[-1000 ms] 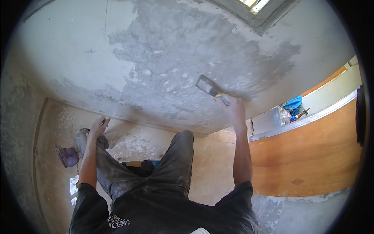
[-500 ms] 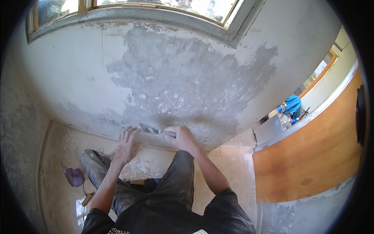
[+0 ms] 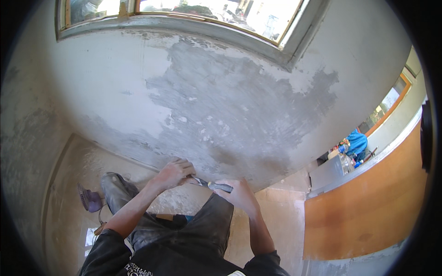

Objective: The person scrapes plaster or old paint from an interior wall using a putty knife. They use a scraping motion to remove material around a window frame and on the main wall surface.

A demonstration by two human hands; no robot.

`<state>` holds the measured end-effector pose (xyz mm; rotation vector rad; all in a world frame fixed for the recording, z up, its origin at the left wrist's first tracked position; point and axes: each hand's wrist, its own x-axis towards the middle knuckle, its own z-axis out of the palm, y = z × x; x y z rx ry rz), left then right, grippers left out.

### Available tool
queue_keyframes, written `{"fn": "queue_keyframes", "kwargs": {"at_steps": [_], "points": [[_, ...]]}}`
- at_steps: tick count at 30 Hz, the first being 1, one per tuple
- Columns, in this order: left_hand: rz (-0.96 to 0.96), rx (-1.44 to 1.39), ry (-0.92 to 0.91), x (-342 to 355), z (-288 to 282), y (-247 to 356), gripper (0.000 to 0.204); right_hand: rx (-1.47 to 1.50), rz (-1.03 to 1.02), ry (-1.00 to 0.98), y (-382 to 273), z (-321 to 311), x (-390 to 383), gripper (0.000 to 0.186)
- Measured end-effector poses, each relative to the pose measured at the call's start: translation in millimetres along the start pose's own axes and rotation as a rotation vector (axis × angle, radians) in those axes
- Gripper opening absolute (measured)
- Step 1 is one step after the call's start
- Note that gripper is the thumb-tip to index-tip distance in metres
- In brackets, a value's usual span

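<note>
My right hand (image 3: 240,197) is closed around the dark handle of a scraper (image 3: 222,187), low in front of the wall. The tool's narrow end points left to my left hand (image 3: 175,175), whose bent fingers are closed at the blade. How wide the blade is cannot be made out behind those fingers. Just beyond both hands rises the wall (image 3: 225,101), painted pale, with a large rough grey bared patch and small white flecks.
A window frame (image 3: 212,28) runs along the top. A purple fan (image 3: 90,198) stands on the dusty floor at left, beside my bent leg. To the right are an orange-brown wooden panel (image 3: 363,198) and a ledge with bottles and a blue cloth (image 3: 357,143).
My left hand has come from apart, fingers spread, to the scraper's blade end. My right hand with the scraper sits lower and further right in view. The whole view has shifted slightly.
</note>
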<state>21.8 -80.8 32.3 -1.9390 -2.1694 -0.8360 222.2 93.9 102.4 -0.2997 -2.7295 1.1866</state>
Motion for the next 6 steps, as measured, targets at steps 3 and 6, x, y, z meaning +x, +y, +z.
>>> {"fn": "queue_keyframes", "kwargs": {"at_steps": [3,6], "points": [[0.002,-0.027,-0.212,-3.4,-3.3,-7.8,0.025,0.049,0.008,0.007,6.5,1.7,-11.0,0.027],[-0.078,-0.084,-0.223,-0.4,-21.7,-22.3,0.02,0.249,0.024,0.072,35.4,10.6,-18.9,0.026]]}}
